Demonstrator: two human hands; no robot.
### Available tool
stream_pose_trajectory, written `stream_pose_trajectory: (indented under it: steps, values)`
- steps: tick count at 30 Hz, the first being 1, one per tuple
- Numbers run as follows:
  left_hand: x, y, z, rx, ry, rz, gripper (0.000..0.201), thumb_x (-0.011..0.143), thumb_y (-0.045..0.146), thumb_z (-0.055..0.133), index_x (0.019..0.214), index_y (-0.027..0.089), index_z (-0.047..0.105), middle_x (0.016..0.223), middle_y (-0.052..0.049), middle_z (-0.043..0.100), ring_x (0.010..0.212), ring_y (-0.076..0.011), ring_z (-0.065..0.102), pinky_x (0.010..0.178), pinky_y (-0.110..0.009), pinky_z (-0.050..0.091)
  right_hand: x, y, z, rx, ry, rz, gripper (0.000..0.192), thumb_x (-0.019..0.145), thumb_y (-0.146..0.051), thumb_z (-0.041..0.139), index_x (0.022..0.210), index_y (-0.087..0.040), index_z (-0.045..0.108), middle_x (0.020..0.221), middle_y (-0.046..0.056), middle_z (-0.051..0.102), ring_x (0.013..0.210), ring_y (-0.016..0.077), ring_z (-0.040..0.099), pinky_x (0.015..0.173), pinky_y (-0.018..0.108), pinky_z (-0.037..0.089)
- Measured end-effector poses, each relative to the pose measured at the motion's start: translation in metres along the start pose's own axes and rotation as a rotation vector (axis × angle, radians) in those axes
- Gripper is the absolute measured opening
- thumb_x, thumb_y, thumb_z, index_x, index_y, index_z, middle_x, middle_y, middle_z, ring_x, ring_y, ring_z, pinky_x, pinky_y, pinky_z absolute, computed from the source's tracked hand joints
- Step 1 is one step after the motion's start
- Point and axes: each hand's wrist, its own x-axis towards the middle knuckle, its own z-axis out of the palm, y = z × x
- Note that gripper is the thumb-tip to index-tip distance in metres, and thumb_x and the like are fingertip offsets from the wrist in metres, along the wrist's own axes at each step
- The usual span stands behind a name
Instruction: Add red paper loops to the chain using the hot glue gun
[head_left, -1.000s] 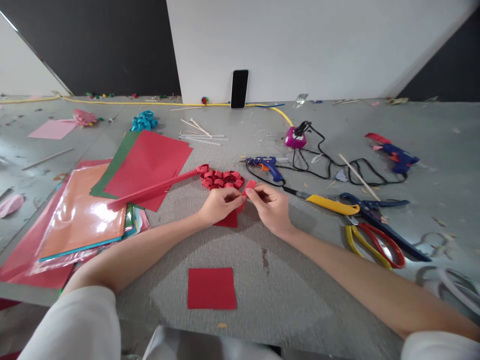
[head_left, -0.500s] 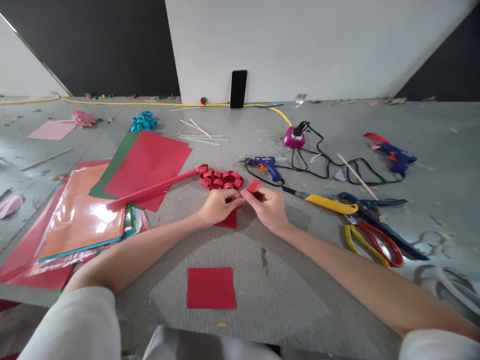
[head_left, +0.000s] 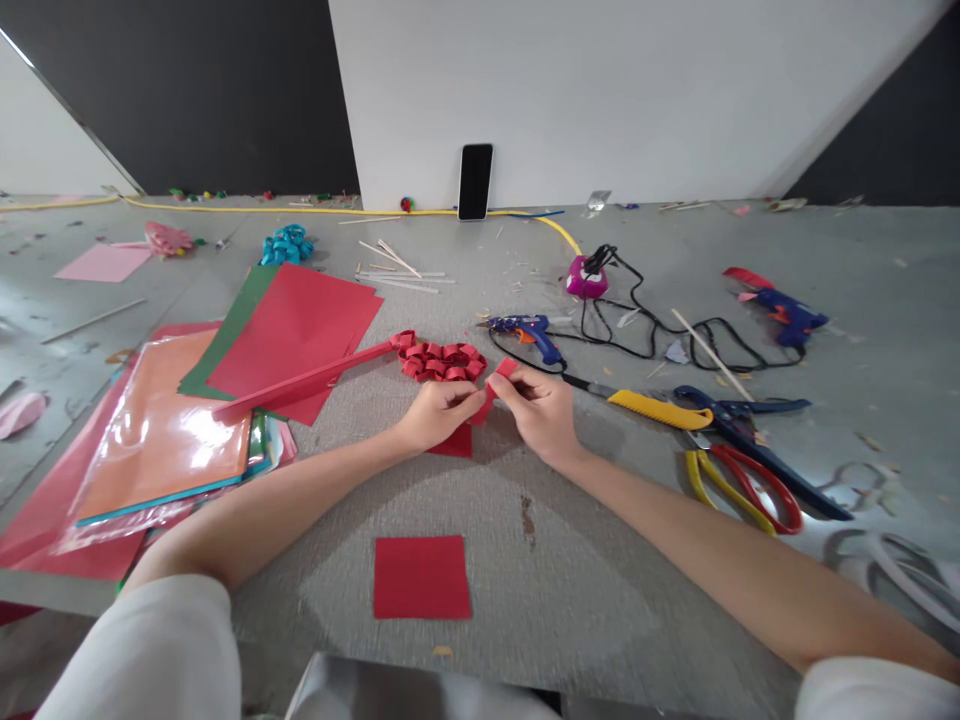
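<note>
Between the fingertips of my left hand (head_left: 442,415) and my right hand (head_left: 544,412) is a small folded piece of red paper (head_left: 489,398). Both hands are closed in a pinch on it. Just beyond them lies a cluster of red paper loops (head_left: 444,362), joined to a long folded red strip (head_left: 307,377) that runs left over the sheets. Part of a red paper piece (head_left: 452,443) shows under my left hand. Nearer to me, a red paper square (head_left: 421,577) rests flat on the table.
Red sheets (head_left: 296,320) and a plastic-covered orange pack (head_left: 169,420) lie left. A blue glue gun (head_left: 529,333) sits beyond my right hand. Rightward are a yellow-handled cutter (head_left: 660,408), scissors (head_left: 757,490), cables and another glue gun (head_left: 787,312). A phone (head_left: 475,182) leans on the wall.
My hands have drawn slightly apart, so more of the red paper piece shows between them. The other things lie as before; the view has shifted slightly.
</note>
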Motion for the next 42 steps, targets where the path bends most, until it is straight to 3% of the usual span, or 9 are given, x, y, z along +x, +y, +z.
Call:
stream_pose_trajectory:
  steps: [5, 15, 21, 24, 28, 35, 42]
  values:
    - [0.000, -0.002, 0.000, 0.007, 0.008, 0.045, 0.045, 0.100, 0.051, 0.058, 0.073, 0.015, 0.065, 0.068, -0.003, 0.066, 0.062, -0.0105, 0.054, 0.060, -0.023, 0.041, -0.003, 0.001, 0.001, -0.011, -0.030, -0.034, 0.044, 0.091, -0.057, 0.072, 0.068, -0.021, 0.062, 0.065, -0.002, 0.053, 0.060, 0.0127, 0.047, 0.057, 0.027, 0.041]
    - [0.000, -0.007, 0.000, 0.096, 0.015, 0.054, 0.045, 0.102, 0.049, 0.055, 0.074, 0.015, 0.063, 0.065, -0.002, 0.061, 0.059, -0.0113, 0.052, 0.058, -0.024, 0.039, -0.004, 0.003, -0.002, -0.014, 0.033, -0.050, 0.044, 0.094, -0.055, 0.070, 0.068, -0.021, 0.063, 0.064, -0.001, 0.053, 0.060, 0.0131, 0.044, 0.055, 0.028, 0.037]
    - [0.000, -0.004, 0.001, 0.049, -0.006, 0.106, 0.029, 0.106, 0.042, 0.047, 0.090, 0.019, 0.054, 0.077, -0.002, 0.061, 0.070, -0.0136, 0.055, 0.066, -0.026, 0.045, -0.005, 0.009, -0.002, -0.054, -0.001, -0.071, 0.042, 0.094, -0.056, 0.069, 0.072, -0.021, 0.065, 0.066, -0.001, 0.059, 0.062, 0.0142, 0.050, 0.059, 0.028, 0.042]
    - [-0.001, -0.002, 0.001, 0.062, 0.014, 0.076, 0.026, 0.107, 0.043, 0.047, 0.096, 0.020, 0.052, 0.081, -0.001, 0.059, 0.073, -0.0139, 0.053, 0.069, -0.026, 0.046, -0.006, 0.008, -0.002, -0.022, -0.048, -0.076, 0.033, 0.093, -0.053, 0.072, 0.083, -0.022, 0.073, 0.077, 0.001, 0.069, 0.070, 0.0159, 0.061, 0.066, 0.029, 0.048]
    - [-0.002, -0.003, 0.001, 0.051, 0.041, 0.046, 0.036, 0.105, 0.056, 0.047, 0.094, 0.021, 0.048, 0.080, 0.000, 0.054, 0.074, -0.0140, 0.051, 0.070, -0.027, 0.045, -0.005, 0.005, -0.002, 0.000, -0.095, -0.078, 0.028, 0.093, -0.050, 0.073, 0.094, -0.023, 0.079, 0.090, 0.005, 0.078, 0.080, 0.0182, 0.070, 0.072, 0.031, 0.054]
    - [-0.001, -0.012, 0.004, -0.178, -0.019, -0.022, 0.055, 0.101, 0.074, 0.039, 0.086, 0.022, 0.046, 0.064, 0.004, 0.037, 0.055, -0.0107, 0.034, 0.053, -0.027, 0.032, -0.005, 0.002, -0.001, 0.012, -0.082, -0.041, 0.029, 0.092, -0.051, 0.074, 0.091, -0.022, 0.077, 0.084, 0.004, 0.077, 0.076, 0.0175, 0.070, 0.070, 0.030, 0.055]
    - [-0.001, 0.002, 0.003, -0.300, -0.100, -0.038, 0.059, 0.099, 0.076, 0.043, 0.082, 0.019, 0.049, 0.060, 0.007, 0.033, 0.051, -0.0081, 0.029, 0.050, -0.025, 0.028, -0.003, 0.000, 0.000, 0.076, -0.085, -0.015, 0.032, 0.087, -0.053, 0.079, 0.083, -0.022, 0.074, 0.078, 0.002, 0.073, 0.074, 0.0170, 0.067, 0.071, 0.029, 0.055]
